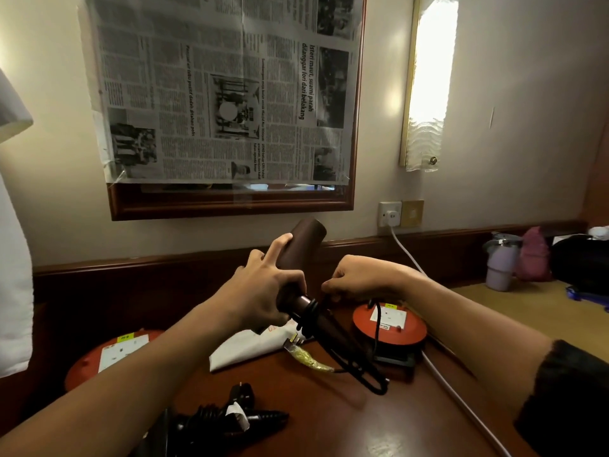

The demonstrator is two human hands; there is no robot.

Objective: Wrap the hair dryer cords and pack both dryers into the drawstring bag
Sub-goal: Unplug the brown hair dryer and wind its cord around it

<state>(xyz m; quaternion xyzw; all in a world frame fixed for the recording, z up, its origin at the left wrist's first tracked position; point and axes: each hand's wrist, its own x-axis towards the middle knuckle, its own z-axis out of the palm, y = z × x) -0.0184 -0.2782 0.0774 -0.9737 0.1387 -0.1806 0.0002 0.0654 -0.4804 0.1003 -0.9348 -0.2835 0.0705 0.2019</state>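
Surroundings: two orange cable reels, one point(389, 324) behind the hands and one point(115, 352) at left, flank a white bag point(250, 349) lying on the wooden table point(362, 423). Left hand point(263, 291) grips a brown hair dryer point(301, 255) held above the table; right hand point(359, 277) pinches its black cord point(349, 357), a few turns wound on the handle. Second dryer point(227, 420), black, lies at the near edge, partly cut off. One white cable point(407, 250) runs from the wall socket point(390, 214).
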